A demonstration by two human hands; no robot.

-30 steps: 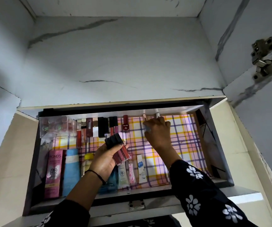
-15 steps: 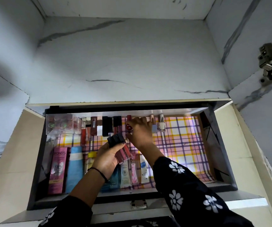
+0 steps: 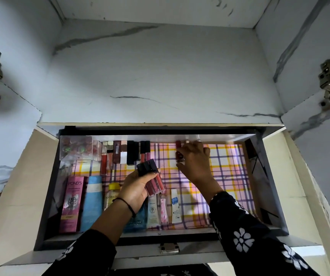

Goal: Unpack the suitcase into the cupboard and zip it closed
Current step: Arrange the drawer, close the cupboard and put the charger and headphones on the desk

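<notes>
Left sleeve [image 3: 92,253]: black fabric, printed with white flowers near its edge; it is ended partway along the forearm.
Right sleeve [image 3: 249,232]: the same black fabric, scattered with larger white flowers made of rounded petals; it is carried down to the wrist, where small white marks are seen at the cuff.
Wrist cord [image 3: 127,205]: a thin black cord is worn round the left wrist.
Hands: the left hand [image 3: 138,188] and the right hand [image 3: 196,162] are left uncovered.
</notes>
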